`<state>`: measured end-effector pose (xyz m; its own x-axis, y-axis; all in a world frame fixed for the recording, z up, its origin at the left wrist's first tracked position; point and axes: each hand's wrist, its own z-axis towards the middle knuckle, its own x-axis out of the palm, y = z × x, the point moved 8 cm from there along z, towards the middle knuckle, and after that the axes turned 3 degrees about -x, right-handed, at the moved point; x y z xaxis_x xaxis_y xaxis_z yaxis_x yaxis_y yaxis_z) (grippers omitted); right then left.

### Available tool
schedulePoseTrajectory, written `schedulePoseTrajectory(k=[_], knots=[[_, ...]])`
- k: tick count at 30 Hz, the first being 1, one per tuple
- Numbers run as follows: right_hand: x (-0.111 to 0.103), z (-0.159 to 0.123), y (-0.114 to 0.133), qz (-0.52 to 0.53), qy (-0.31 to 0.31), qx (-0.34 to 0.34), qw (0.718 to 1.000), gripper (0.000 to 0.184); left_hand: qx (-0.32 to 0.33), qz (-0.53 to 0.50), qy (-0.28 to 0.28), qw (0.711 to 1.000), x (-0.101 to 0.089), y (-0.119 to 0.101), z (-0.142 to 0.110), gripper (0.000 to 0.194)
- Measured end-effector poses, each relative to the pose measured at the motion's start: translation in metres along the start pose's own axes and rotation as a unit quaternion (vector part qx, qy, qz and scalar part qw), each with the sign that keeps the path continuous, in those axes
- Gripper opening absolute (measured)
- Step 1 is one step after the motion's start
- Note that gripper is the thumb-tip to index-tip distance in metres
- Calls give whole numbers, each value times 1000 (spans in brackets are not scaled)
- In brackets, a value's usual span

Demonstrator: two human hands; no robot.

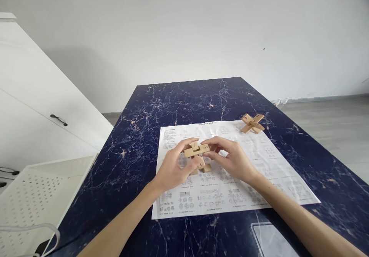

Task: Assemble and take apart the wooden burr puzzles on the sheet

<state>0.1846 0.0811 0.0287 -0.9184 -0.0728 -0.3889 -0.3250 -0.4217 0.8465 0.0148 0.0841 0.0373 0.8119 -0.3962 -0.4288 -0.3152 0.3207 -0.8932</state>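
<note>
Notched wooden puzzle blocks point(188, 153) are held between my two hands, over the printed sheet point(242, 201). My left hand point(174, 166) pinches from the left, its index finger at the top and its thumb in front of the lower part. My right hand point(230, 157) grips the right end of the crosswise block point(205, 148), which is marked with a 3. Just below, more wooden pieces point(207, 168) show close to the paper. My left thumb partly hides them, and I cannot tell whether they are joined to the held blocks.
An interlocked wooden puzzle point(252, 123) stands at the sheet's upper right corner. The dark blue marbled table point(184, 103) extends toward the white wall. A flat, pale-edged object point(271, 239) lies at the near edge. White cabinets point(43, 95) and a perforated panel point(37, 203) are on the left.
</note>
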Motion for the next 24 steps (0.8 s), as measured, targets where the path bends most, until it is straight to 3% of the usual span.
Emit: schedulePoseTrajectory(k=[3,14,24], knots=[[0,0,-2,6,4,11,1000,19,-10,-32,-9,999,-2,1,0,42],[17,-3,-5,149,82,59,984,29,-38,-69,21,997,6,3,0,39],[25,-5,0,129,140,63,980,38,-39,-133,44,989,10,7,-1,36]])
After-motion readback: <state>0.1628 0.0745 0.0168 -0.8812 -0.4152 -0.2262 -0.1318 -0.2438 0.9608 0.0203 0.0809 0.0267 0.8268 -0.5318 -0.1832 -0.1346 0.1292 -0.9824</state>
